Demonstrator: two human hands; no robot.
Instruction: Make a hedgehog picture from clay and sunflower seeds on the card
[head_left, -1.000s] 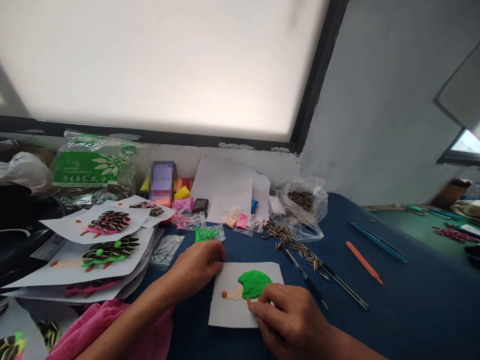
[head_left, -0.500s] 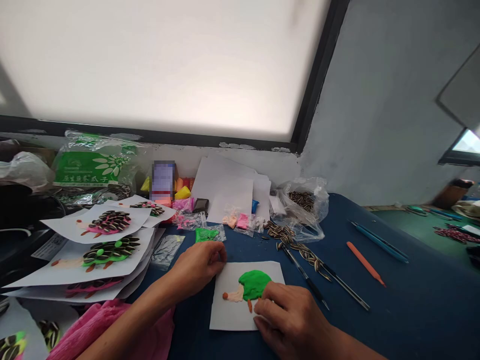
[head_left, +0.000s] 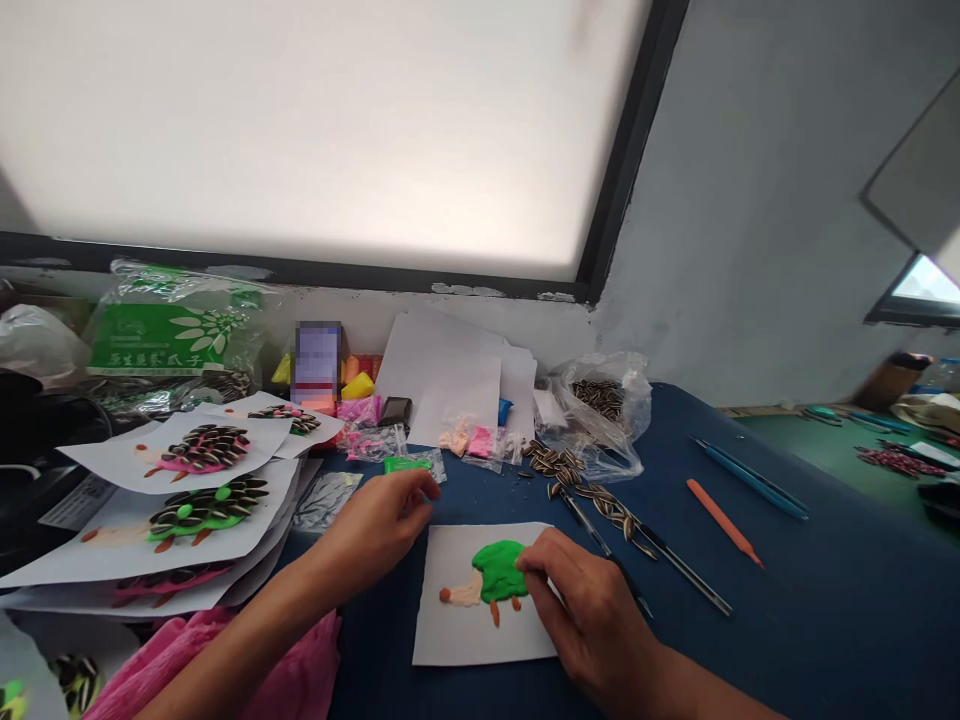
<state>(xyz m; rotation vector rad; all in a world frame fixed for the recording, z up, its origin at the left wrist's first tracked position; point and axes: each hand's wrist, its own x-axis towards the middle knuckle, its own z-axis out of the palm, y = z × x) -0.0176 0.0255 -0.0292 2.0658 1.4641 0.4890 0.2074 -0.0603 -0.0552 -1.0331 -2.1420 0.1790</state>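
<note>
A white sheet of paper (head_left: 450, 645) lies on the blue table and carries a flat clay hedgehog. Its body is green clay (head_left: 499, 570), its face is pale clay (head_left: 469, 592), and it has a brown nose and two brown feet. My right hand (head_left: 592, 605) is over the sheet's right side, fingertips pinched together at the green body's right edge; whatever they hold is hidden. Left of the sheet's top corner, my left hand (head_left: 386, 515) hovers with loosely bent fingers, thumb and forefinger apart, nothing visible between them.
Finished hedgehog pictures with seed spines (head_left: 210, 510) are stacked at left. Loose sunflower seeds (head_left: 555, 462) lie before an open seed bag (head_left: 600, 400). Pens (head_left: 690, 570) and an orange marker (head_left: 724, 522) lie at right. Clay packets (head_left: 409, 463) sit behind the sheet.
My right hand has shifted up from the hedgehog's feet to the green body's right edge, uncovering the second brown foot. My left hand has drawn back slightly leftward, off the paper's corner.
</note>
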